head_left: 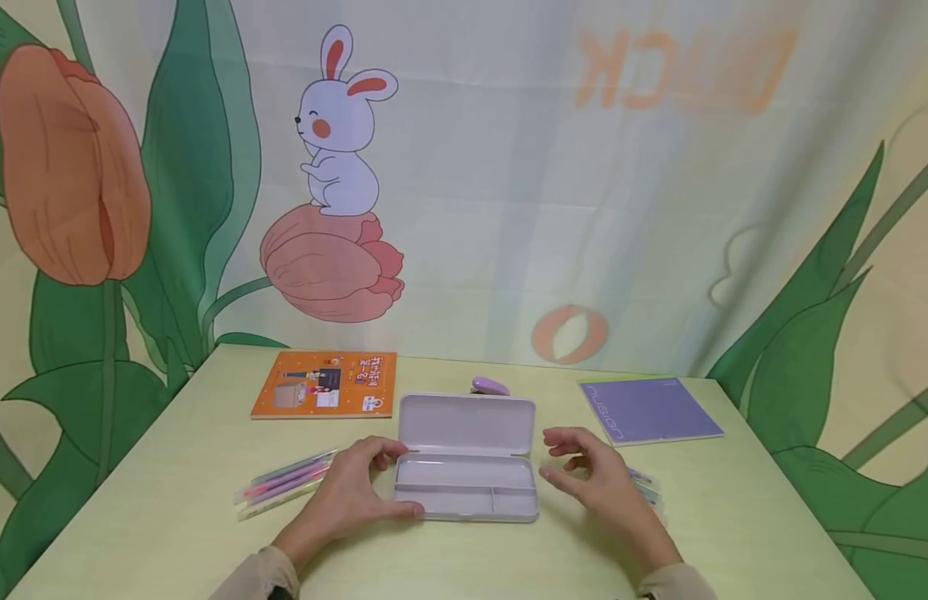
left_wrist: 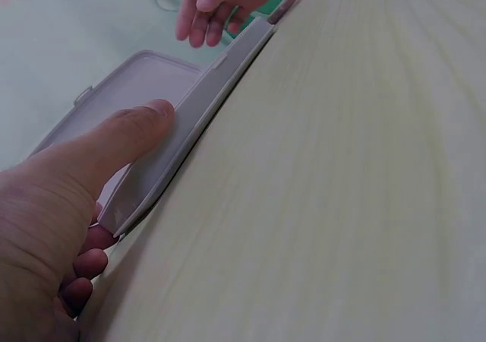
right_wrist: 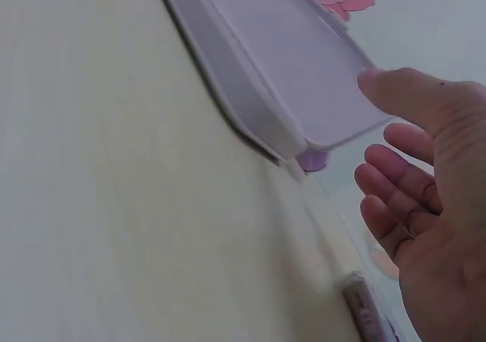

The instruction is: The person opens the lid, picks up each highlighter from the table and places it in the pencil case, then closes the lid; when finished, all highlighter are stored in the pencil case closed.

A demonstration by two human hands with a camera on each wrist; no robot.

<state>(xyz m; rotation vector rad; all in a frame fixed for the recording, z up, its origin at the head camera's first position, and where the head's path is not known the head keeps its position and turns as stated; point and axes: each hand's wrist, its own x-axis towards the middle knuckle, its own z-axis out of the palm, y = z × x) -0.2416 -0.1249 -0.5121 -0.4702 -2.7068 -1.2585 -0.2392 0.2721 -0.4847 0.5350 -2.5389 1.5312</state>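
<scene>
An open pencil case (head_left: pixel 464 504), pale grey-lilac, lies on the table with its lid (head_left: pixel 467 425) tilted up behind it. Dividers split its tray into compartments with nothing in them. At its left end my left hand (head_left: pixel 354 487) grips the case, thumb over the front edge. In the left wrist view the thumb (left_wrist: pixel 137 133) lies on the case's front wall, with fingers bent round the end. My right hand (head_left: pixel 594 475) hovers just off the right end, fingers loosely bent and holding nothing. The right wrist view shows this hand (right_wrist: pixel 440 182) apart from the case.
Several colored pens (head_left: pixel 283 485) lie left of the left hand. More pens (head_left: pixel 647 487) are partly hidden behind the right hand. An orange book (head_left: pixel 324 385) lies at the back left, a purple notebook (head_left: pixel 651 411) at the back right. A small purple object (head_left: pixel 491 386) sits behind the lid.
</scene>
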